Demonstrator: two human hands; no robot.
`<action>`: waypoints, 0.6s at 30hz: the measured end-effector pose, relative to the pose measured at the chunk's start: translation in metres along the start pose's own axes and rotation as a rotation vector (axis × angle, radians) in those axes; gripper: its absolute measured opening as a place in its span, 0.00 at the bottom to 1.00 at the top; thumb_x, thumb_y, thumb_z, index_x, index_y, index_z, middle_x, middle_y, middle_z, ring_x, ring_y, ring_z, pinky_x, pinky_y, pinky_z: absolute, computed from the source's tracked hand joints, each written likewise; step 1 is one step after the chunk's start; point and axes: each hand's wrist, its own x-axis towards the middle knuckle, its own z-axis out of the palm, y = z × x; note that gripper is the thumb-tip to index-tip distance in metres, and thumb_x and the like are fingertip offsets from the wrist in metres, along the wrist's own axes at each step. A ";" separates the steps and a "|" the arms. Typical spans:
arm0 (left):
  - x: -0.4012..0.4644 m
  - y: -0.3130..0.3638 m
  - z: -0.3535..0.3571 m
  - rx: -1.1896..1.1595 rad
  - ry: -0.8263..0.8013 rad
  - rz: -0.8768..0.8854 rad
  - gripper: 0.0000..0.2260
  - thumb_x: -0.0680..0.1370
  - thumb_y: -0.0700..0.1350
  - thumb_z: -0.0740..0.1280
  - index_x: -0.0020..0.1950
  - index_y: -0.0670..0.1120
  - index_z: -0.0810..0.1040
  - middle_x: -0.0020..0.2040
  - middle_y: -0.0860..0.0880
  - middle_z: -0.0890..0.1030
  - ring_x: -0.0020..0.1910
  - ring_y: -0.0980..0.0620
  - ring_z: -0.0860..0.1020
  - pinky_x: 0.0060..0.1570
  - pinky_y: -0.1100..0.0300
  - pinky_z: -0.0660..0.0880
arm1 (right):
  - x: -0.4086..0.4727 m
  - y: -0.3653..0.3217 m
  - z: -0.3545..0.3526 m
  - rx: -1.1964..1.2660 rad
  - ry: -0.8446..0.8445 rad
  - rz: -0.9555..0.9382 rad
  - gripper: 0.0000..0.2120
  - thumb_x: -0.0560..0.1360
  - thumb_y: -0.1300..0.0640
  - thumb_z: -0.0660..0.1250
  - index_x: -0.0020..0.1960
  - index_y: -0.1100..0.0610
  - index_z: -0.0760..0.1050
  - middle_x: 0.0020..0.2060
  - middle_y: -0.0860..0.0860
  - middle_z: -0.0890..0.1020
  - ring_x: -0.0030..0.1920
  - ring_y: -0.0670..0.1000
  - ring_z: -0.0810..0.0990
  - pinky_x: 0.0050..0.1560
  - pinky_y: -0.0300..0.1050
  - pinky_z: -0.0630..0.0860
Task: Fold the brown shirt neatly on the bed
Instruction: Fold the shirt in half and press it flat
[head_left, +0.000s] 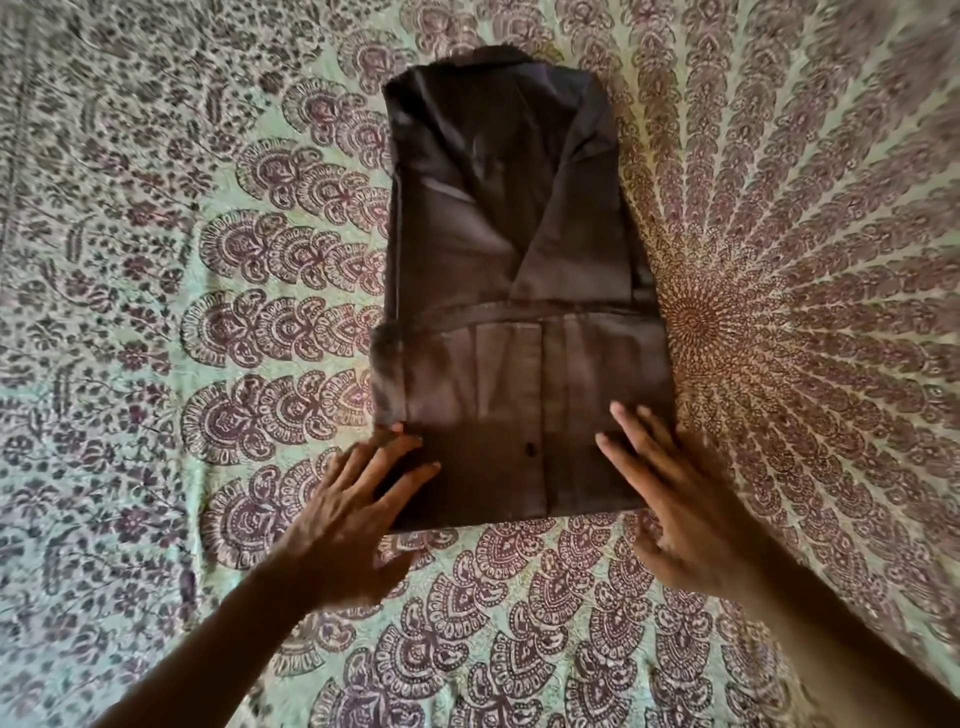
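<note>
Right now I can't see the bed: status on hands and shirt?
Left hand and right hand flat, open, on near corners. Brown shirt folded narrow, hem turned up. Nothing in the way.

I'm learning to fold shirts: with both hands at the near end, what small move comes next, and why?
Probably fold the near end of the brown cotton shirt up toward the collar: sides are already folded in, and the left hand and right hand lie flat on its near corners.

Bedroom: patterned bedspread underneath.

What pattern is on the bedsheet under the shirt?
Mandala-style paisley print, purple-brown on pale green bedsheet; seen in the head view.
</note>
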 end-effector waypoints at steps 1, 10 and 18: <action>-0.003 -0.003 0.004 -0.024 0.009 0.010 0.35 0.73 0.63 0.69 0.76 0.49 0.71 0.80 0.45 0.65 0.80 0.41 0.61 0.76 0.40 0.64 | -0.010 0.002 0.007 -0.024 -0.007 -0.005 0.48 0.69 0.50 0.69 0.85 0.55 0.52 0.85 0.54 0.44 0.84 0.57 0.46 0.80 0.64 0.56; 0.042 0.007 -0.059 -0.277 0.494 -0.057 0.11 0.82 0.43 0.61 0.57 0.39 0.81 0.55 0.46 0.79 0.46 0.48 0.78 0.44 0.50 0.79 | 0.038 0.001 -0.036 0.282 0.547 0.122 0.17 0.78 0.60 0.61 0.62 0.64 0.80 0.57 0.59 0.82 0.54 0.55 0.80 0.56 0.49 0.78; 0.183 -0.041 -0.190 -0.567 0.857 -0.415 0.10 0.82 0.44 0.69 0.63 0.47 0.76 0.46 0.61 0.81 0.38 0.69 0.78 0.33 0.74 0.71 | 0.198 0.042 -0.160 0.350 0.872 0.179 0.10 0.80 0.64 0.68 0.61 0.64 0.80 0.47 0.58 0.86 0.45 0.54 0.85 0.45 0.44 0.80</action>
